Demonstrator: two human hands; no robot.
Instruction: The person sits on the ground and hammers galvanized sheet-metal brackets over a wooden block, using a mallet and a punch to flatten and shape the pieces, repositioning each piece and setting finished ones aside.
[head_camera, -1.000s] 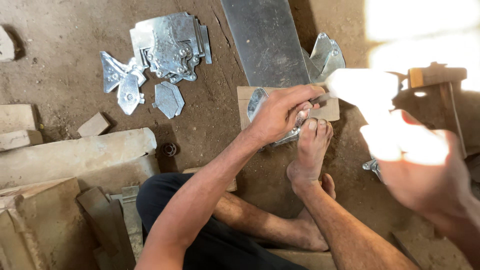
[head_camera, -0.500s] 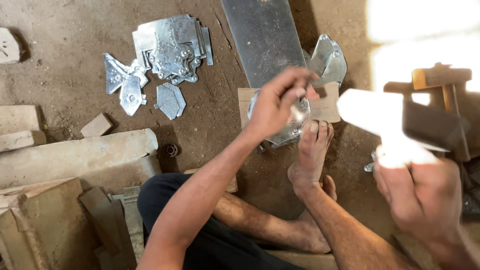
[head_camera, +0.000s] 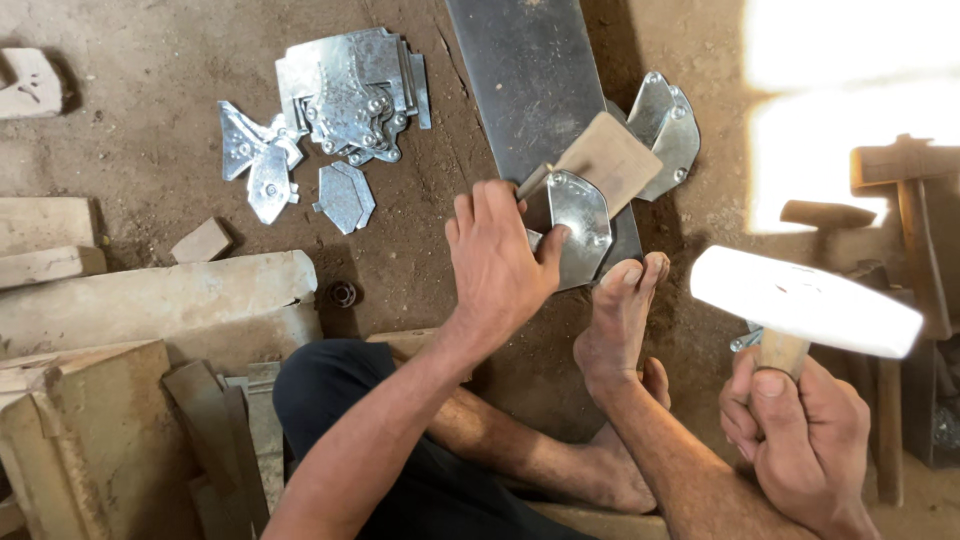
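My left hand (head_camera: 497, 262) grips a shiny hexagonal metal plate (head_camera: 578, 222) and tilts it up on edge over a small wooden block (head_camera: 610, 160). That block rests against a long dark steel bar (head_camera: 530, 85) lying on the dirt floor. My bare foot (head_camera: 617, 320) is planted just right of the plate. My right hand (head_camera: 795, 440) is closed around the wooden handle of a hammer (head_camera: 805, 300), whose pale head hangs in the air to the right, apart from the plate.
A pile of cut, riveted metal plates (head_camera: 345, 95) lies at the upper left, with loose pieces (head_camera: 345, 195) near it. Two more plates (head_camera: 665, 135) lean right of the bar. Stone blocks (head_camera: 150, 300) sit left; another hammer (head_camera: 905, 170) stands at right.
My left hand has lifted the plate and tipped it on edge, baring the wooden block. My right hand has drawn the hammer down and back to the lower right.
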